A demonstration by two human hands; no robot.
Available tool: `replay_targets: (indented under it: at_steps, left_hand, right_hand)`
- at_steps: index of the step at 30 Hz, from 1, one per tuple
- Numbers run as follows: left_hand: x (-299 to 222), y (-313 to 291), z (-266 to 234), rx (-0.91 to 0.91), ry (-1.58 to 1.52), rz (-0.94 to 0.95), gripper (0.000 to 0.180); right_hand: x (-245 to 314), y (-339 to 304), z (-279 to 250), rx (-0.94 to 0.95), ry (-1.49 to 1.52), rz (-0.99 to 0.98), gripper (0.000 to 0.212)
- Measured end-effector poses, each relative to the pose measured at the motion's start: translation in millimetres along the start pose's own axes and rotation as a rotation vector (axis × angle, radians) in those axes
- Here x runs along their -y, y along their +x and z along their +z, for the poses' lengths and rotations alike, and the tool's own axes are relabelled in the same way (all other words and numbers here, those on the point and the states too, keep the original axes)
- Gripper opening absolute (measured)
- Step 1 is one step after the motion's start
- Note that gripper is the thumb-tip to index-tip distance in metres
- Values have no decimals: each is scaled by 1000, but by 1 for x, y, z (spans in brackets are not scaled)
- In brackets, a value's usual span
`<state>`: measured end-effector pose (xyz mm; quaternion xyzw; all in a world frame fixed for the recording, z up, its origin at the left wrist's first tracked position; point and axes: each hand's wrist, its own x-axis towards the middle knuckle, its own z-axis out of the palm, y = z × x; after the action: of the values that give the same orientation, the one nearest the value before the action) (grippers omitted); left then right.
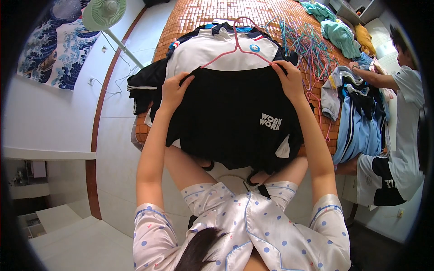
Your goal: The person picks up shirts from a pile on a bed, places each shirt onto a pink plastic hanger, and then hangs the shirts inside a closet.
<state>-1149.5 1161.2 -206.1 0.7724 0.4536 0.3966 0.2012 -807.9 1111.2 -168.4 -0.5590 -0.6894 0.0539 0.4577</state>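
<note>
Black shorts (226, 115) with a pale print and white side panels hang spread between my two hands, over the near edge of the bed. A pink hanger (237, 47) stands above the waistband, its two ends meeting the waistband's corners. My left hand (175, 90) pinches the left corner of the waistband, close to that hanger end. At the right corner, my right hand (290, 79) grips the waistband the same way. Behind the shorts lies a white and dark polo shirt (194, 47) on a pile of clothes, partly covered by the shorts.
A brown tiled mat (190, 13) covers the bed. Several tangled hangers (307, 49) lie at the right, beside light blue clothes (359, 122) and teal clothes (339, 36). Another person (404, 104) sits at the far right, one hand at the clothes. A fan (106, 13) stands at the left.
</note>
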Motion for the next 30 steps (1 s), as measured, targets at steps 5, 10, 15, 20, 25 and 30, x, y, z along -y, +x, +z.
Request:
replay_targets:
  at_steps: [5,10,15,20,25,30]
  left_hand:
    - [-5,30,9,-216,295,54,20]
    - [22,17,58,-182,679,26,35]
    - [-1,-67,96,113,560,260,48]
    - [24,-104,74,166,749,107,52]
    - [64,-124,52,46,821,-322,56]
    - [92,-145,30,86,799,-652,57]
  right_hand:
    - [-13,28,14,-69,-187,-50,21]
    - [-52,7,57,-49,-526,143,27]
    - [-19,-77,102,147,-369,-63,45]
    - [-36,-139,94,274,-497,10,50]
    - [-85,-157,65,164,-714,283,52]
    - [-103,-165,50,221,-789,707,53]
